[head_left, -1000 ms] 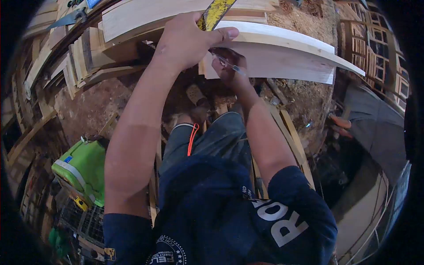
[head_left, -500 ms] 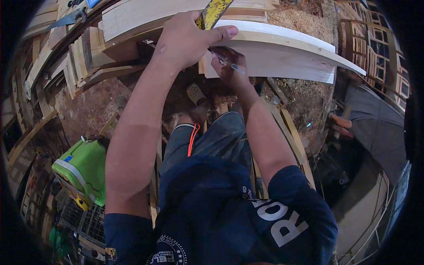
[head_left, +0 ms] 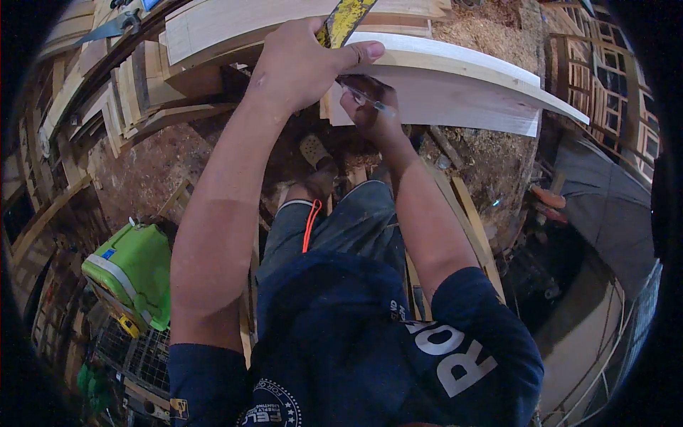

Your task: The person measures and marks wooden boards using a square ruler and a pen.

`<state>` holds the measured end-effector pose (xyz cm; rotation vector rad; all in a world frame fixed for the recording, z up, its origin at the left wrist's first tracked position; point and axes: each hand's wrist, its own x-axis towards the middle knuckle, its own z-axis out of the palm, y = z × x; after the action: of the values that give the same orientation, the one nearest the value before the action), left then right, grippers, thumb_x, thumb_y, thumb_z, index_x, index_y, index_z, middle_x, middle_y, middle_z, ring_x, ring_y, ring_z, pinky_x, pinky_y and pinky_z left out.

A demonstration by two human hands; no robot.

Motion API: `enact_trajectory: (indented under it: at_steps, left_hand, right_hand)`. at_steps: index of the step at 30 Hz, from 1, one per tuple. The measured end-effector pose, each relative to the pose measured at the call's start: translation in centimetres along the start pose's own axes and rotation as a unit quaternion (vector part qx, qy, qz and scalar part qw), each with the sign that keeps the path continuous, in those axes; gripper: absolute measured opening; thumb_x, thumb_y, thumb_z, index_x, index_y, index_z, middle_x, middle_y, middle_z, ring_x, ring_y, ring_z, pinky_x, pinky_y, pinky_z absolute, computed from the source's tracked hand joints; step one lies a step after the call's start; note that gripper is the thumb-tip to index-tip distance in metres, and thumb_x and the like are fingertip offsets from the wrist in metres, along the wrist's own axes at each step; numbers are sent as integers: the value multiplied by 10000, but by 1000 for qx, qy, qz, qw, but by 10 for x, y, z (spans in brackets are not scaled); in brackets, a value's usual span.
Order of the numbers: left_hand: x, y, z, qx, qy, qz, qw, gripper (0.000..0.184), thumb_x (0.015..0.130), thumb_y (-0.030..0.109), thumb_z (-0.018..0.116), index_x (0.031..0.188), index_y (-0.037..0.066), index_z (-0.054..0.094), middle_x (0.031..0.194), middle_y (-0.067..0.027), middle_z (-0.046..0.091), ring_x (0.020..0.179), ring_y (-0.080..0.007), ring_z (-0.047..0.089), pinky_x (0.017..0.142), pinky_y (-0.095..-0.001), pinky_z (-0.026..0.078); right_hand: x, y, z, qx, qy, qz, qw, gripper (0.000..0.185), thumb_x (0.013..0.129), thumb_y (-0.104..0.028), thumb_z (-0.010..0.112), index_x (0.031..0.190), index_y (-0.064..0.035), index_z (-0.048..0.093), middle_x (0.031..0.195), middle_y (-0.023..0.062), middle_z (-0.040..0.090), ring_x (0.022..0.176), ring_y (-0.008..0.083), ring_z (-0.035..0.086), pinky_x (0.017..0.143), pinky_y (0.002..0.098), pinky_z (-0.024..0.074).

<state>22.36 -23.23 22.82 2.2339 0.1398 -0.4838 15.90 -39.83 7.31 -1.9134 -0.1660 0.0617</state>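
My left hand [head_left: 306,64] grips a worn yellow ruler-like tool [head_left: 347,21] at the top centre, its thumb stretched over the end of a pale board. The fingers under the tool are hidden. Just below, my right hand [head_left: 371,110] is closed around a clear pen [head_left: 383,108], close to the board's left end; the pen's tip cannot be made out. A thin curved wooden strip [head_left: 491,75] runs rightward from my hands, along the pale board [head_left: 455,103].
Stacked wooden pieces [head_left: 135,89] lie at the upper left, near a saw [head_left: 107,32]. A green container [head_left: 135,267] stands at the lower left, with a small yellow object [head_left: 129,326] beside it. Wood shavings [head_left: 473,35] cover the upper right surface. Grey cloth [head_left: 601,192] hangs at right.
The pen in my right hand has tilted slightly. My left hand and the yellow tool look the same.
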Motion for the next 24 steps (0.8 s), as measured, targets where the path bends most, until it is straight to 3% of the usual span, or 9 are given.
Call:
enact_trajectory:
  at_steps: [11,14,17,20,23,24]
  left_hand:
    - [0,-3,3,-19,14,15,1000,614,757,603,836,860,18,677,678,-33,633,625,-124,582,630,-295,490]
    - [1,-6,4,-40,7,4,999,613,752,599,842,862,20,675,683,-31,628,626,-126,575,634,-297,491]
    - [0,-4,4,-44,9,2,999,621,747,602,847,866,17,676,692,-37,628,633,-131,575,639,-305,496]
    - [-1,-6,7,-40,22,12,999,637,745,606,847,886,6,686,704,-47,638,646,-138,585,649,-314,506]
    - [-2,-4,6,-29,26,4,999,648,755,603,840,916,-8,698,723,-59,654,661,-146,603,659,-323,518]
    - [-6,2,2,-17,23,-6,1000,644,763,596,836,924,-12,701,730,-63,660,668,-151,614,662,-326,522]
  right_hand:
    - [1,-3,-1,-13,13,-28,999,263,846,-39,699,1107,-31,735,1046,146,757,989,285,740,860,402,581]
    - [2,-2,-1,-87,16,-57,994,234,844,-46,693,1073,-31,739,1026,137,758,956,260,736,850,385,578]
    - [-3,-4,-2,81,2,119,990,206,848,-77,698,1045,-29,735,973,113,755,893,217,719,818,356,565]
    - [-14,2,-27,-147,-86,8,985,161,868,-80,700,1022,-42,730,950,110,751,900,186,715,783,336,557]
    - [-45,6,-37,66,-42,128,989,170,870,-148,717,957,-2,709,874,88,730,840,164,686,757,309,539]
    - [-52,1,-44,35,-65,153,985,172,876,-150,718,961,-1,706,876,90,728,838,163,684,760,312,540]
